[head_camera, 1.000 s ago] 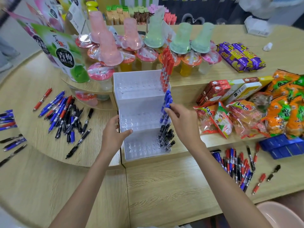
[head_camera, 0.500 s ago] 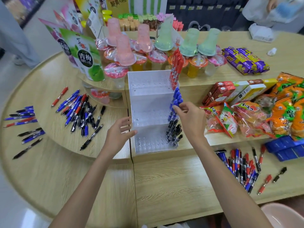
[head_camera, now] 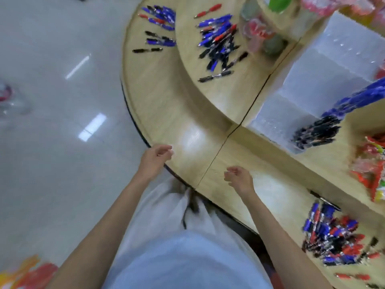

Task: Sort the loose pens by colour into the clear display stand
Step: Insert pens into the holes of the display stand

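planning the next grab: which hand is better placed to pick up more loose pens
Probably the right. The right hand sits closer to the mixed pen pile and the stand; the left hand is farther from the pens on the raised tier.

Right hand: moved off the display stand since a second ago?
Yes. The right hand has pulled back from the clear display stand toward the near edge of the table.

A curved wooden table (head_camera: pixel 166 105) carries loose pens (head_camera: pixel 218 40) and a clear stand (head_camera: pixel 323 65).
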